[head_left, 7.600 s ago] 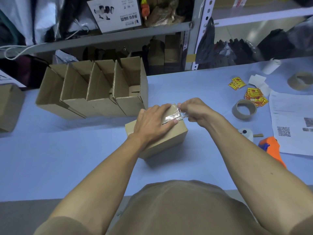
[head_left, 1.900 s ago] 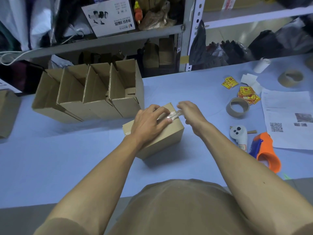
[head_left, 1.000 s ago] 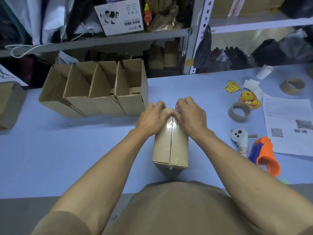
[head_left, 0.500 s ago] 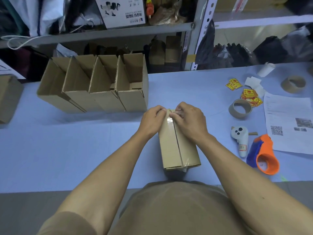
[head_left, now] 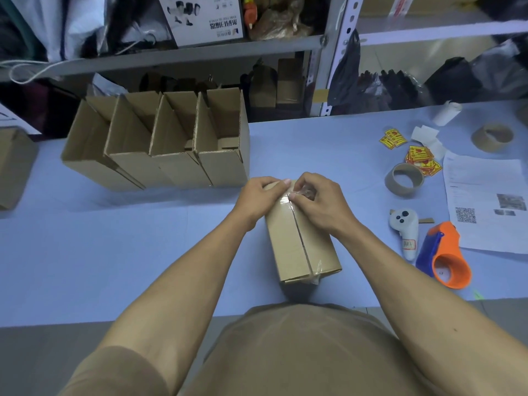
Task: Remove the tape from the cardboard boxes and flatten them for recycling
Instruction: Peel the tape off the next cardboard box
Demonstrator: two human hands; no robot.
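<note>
Closed box (head_left: pixel 301 241) lies on the table (head_left: pixel 114 252), long axis toward the body, near end close to the table's front edge. Clear tape (head_left: pixel 287 200) covers only the far part of the top seam. Four open boxes (head_left: pixel 160 150) stand in a row behind it; contents not discernible. Left hand (head_left: pixel 258 200): fingers curled over the far left corner, thumb on the tape. Right hand (head_left: pixel 320 201): fingertips pinch crumpled, lifted tape at the far end. Bare table left of the box; dispenser (head_left: pixel 445 257) and controller (head_left: pixel 404 231) lie to the right.

blue table (head_left: pixel 114 252), grey metal shelving (head_left: pixel 200 52) behind (cluttered), dim indoor light
</note>
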